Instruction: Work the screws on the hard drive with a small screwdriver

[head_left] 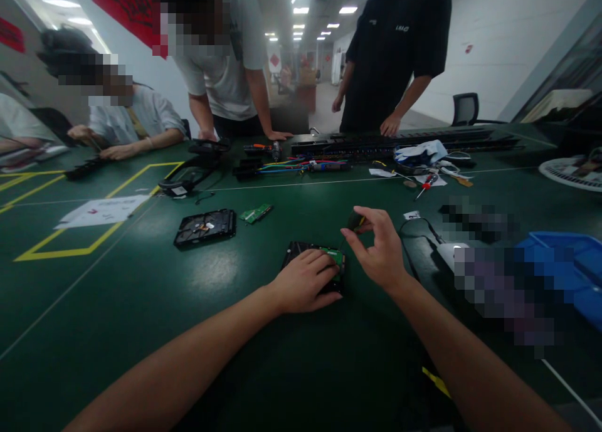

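Note:
A black hard drive (295,250) with a green circuit board (335,255) on its upturned side lies on the table in front of me. My left hand (308,280) rests over it, fingers across the top and thumb along the near edge, holding it down. Pinched between thumb and fingers of my right hand (380,247) is a small screwdriver (356,221) with a dark and yellow handle. Its thin shaft points down at the board's far right part; whether the tip sits in a screw is too small to tell.
Left of me lie a second hard drive (205,228) and a loose green circuit board (256,214). A red screwdriver (427,184), cables and a cordless tool (276,150) lie farther back. At right is a blue bin (555,247). Three people are around the far side.

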{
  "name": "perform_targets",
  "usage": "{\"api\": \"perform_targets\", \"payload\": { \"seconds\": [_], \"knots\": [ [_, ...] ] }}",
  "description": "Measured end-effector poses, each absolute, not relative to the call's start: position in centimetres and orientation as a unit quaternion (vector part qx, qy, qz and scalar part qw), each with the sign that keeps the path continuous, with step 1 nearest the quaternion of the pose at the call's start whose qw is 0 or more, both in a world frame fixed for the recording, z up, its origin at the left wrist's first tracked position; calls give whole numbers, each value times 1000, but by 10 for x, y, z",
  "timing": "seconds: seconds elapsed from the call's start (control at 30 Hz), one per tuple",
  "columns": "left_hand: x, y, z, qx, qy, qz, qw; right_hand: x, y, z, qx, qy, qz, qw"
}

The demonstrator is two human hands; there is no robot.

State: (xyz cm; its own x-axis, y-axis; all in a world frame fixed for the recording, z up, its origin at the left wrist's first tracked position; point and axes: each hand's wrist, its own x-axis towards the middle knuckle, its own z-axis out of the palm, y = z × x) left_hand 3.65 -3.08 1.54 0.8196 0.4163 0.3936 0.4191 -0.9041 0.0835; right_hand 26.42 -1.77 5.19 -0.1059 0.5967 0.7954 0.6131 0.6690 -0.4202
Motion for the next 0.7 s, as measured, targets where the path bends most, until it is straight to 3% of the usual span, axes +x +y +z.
{"api": "perform_targets", "payload": {
  "seconds": [0.7],
  "knots": [
    [36,-31,15,-955,-216,-206,-3,263,-17,53,-409,-747,-10,524]
  ]
}}
